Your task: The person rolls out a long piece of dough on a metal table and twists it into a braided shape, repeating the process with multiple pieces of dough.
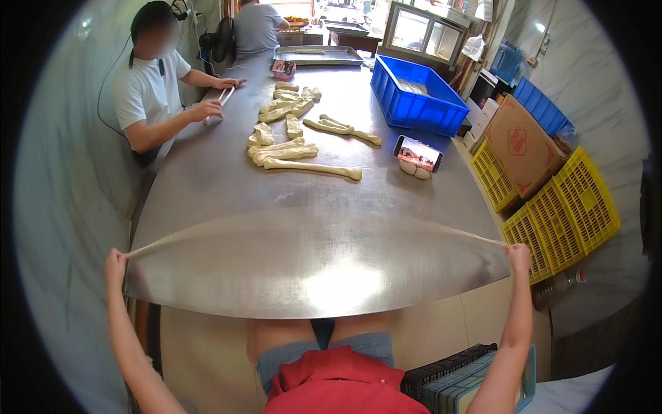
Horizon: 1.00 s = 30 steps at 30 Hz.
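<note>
A long, thin rope of dough (168,239) is stretched between my two widely spread hands, its blurred middle arching above the steel table (217,269). My left hand (116,263) grips one end at the table's left edge. The other end is pinched in my right hand (518,256), out by the right edge. Beyond the rope lies a pile of pale twisted dough pieces (284,152), with one long dough strip (313,169) at its near side. Two more elongated pieces (341,128) rest to the right of the pile.
A phone (418,153) leans on dough lumps (415,169) near a blue plastic crate (419,98). On the left a co-worker (152,88) handles a thin pale strip. A metal tray (318,56) stands at the back. Yellow crates (561,212) and a cardboard box (522,145) line the right.
</note>
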{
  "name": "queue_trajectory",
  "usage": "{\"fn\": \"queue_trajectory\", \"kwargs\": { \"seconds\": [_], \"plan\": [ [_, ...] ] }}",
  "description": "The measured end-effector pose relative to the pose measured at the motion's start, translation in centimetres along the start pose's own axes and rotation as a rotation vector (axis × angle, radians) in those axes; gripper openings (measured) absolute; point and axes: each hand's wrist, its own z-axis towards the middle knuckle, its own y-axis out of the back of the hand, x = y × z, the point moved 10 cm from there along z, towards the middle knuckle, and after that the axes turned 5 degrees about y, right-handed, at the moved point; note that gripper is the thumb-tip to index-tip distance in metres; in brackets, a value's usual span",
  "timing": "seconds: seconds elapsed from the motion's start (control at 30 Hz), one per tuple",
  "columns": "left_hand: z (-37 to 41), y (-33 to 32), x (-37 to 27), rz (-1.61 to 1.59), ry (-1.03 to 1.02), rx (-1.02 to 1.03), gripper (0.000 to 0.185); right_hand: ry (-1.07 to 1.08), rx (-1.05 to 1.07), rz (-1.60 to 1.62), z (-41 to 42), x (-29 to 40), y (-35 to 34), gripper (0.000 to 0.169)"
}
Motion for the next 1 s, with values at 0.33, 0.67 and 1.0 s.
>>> {"fn": "queue_trajectory", "kwargs": {
  "seconds": [0.33, 0.67, 1.0],
  "plan": [
    [-14.0, 0.8, -34.7, -0.418, -0.297, -0.145, 0.027, 0.244, -0.468, 0.192, -16.2, 24.0, 9.0, 0.031],
    [-8.8, -3.4, -37.4, -0.226, -0.189, -0.015, 0.029, 0.046, -0.347, 0.12, -9.0, 30.1, 1.4, 0.065],
    [-24.4, -1.1, -40.9, -0.132, -0.553, 0.264, 0.045, 0.529, -0.359, 0.305, -18.1, 36.7, 5.9, 0.041]
  ]
}}
